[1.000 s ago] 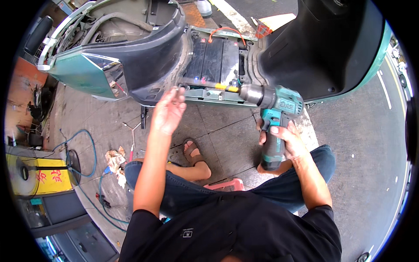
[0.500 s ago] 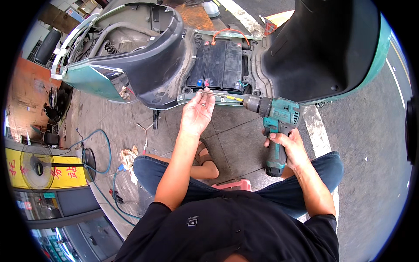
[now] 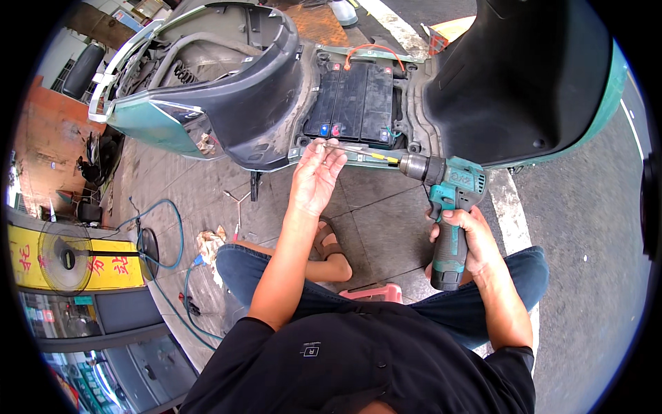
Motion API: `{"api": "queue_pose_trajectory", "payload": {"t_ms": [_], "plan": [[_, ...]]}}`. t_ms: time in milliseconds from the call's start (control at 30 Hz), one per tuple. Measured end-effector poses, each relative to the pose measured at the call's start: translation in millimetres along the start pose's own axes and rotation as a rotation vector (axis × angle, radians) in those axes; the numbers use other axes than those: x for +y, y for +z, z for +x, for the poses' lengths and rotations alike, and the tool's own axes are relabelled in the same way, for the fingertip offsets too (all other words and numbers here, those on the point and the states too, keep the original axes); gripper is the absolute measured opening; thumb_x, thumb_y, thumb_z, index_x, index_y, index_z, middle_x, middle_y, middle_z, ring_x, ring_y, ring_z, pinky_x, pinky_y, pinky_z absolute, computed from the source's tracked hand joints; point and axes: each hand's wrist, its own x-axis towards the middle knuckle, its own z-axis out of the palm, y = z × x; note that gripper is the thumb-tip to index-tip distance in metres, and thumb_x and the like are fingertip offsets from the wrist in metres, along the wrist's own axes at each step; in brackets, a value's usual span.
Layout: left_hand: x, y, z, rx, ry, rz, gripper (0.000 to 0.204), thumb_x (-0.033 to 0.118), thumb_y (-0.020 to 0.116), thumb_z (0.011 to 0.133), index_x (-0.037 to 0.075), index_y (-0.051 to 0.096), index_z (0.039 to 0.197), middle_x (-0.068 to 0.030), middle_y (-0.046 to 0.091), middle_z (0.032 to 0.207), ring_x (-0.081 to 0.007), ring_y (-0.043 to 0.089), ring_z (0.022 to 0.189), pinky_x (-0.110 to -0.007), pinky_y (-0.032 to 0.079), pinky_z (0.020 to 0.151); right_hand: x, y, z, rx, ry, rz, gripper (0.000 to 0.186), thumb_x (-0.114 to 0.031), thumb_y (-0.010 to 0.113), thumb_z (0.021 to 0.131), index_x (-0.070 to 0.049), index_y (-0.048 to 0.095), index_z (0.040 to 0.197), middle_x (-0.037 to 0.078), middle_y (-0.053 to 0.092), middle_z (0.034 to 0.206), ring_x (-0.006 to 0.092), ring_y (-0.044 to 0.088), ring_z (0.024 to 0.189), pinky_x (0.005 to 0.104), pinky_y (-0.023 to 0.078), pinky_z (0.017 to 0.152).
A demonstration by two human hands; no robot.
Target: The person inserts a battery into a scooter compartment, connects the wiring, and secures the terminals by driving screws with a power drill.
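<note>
In the head view, the right hand (image 3: pixel 476 238) grasps the handle of a teal-and-black drill (image 3: pixel 463 181), held level in front of the scooter (image 3: pixel 252 117). The left hand (image 3: pixel 316 181) pinches at the tip of its long bit (image 3: pixel 381 156); whether a small part sits there is too tiny to tell. As for progress, the floor bay lies uncovered, with the batteries (image 3: pixel 352 103) seated and an orange cable (image 3: pixel 376 46) running over their far end. Any remaining fastening appears undone, as the bit seems not yet set on the frame.
</note>
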Motion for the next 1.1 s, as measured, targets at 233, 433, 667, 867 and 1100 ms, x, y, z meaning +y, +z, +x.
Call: {"api": "queue_pose_trajectory", "payload": {"t_ms": [233, 433, 667, 867, 1100], "plan": [[18.2, -1.0, -6.4, 0.044, -0.098, 0.214, 0.015, 0.010, 0.057, 0.095, 0.004, 0.060, 0.109, -0.0151, 0.067, 0.106, -0.0237, 0.068, 0.093, -0.037, 0.058, 0.083, 9.8, -2.9, -2.0, -0.052, -0.288, -0.323, 0.043, -0.011, 0.068, 0.078, 0.002, 0.056, 0.117, 0.013, 0.065, 0.101, 0.0173, 0.063, 0.078, 0.0302, 0.053, 0.074], [23.2, 15.7, 8.8, -0.056, -0.132, 0.169, 0.020, 0.017, 0.056, 0.097, 0.005, 0.060, 0.112, -0.0133, 0.067, 0.104, -0.0233, 0.067, 0.093, -0.034, 0.057, 0.079, 0.5, 5.5, -3.0, -0.072, -0.304, -0.234, 0.046, -0.014, 0.069, 0.079, 0.002, 0.054, 0.119, 0.014, 0.065, 0.102, 0.0179, 0.064, 0.074, 0.0299, 0.054, 0.072], [6.9, 21.3, 33.4, 0.127, -0.312, 0.067, 0.029, 0.025, 0.054, 0.096, 0.004, 0.060, 0.115, -0.0089, 0.069, 0.098, -0.0205, 0.062, 0.087, -0.031, 0.050, 0.075, -11.8, -4.8, -5.9, 0.000, -0.298, -0.038, 0.043, -0.018, 0.067, 0.080, 0.001, 0.052, 0.116, 0.014, 0.064, 0.101, 0.0177, 0.065, 0.068, 0.0292, 0.057, 0.060], [0.5, 26.0, 92.2, 0.063, -0.295, 0.512, 0.026, 0.016, 0.060, 0.089, 0.004, 0.059, 0.112, -0.0001, 0.055, 0.072, -0.0063, 0.042, 0.050, -0.022, 0.031, 0.041, -21.0, -18.4, -26.5, 0.174, -0.493, -0.031, 0.043, -0.013, 0.066, 0.081, 0.001, 0.052, 0.119, 0.013, 0.065, 0.099, 0.0174, 0.064, 0.067, 0.0282, 0.056, 0.062], [-59.0, 25.8, 131.1, -0.184, 0.070, 1.986, 0.043, 0.036, 0.075, 0.077, 0.014, 0.067, 0.113, -0.0130, 0.071, 0.095, -0.0300, 0.068, 0.096, -0.041, 0.051, 0.083, -8.5, -38.0, -40.2, 0.280, -0.456, -0.072, 0.037, -0.011, 0.064, 0.081, 0.003, 0.055, 0.114, 0.014, 0.066, 0.100, 0.0163, 0.064, 0.068, 0.0286, 0.055, 0.059]]}}
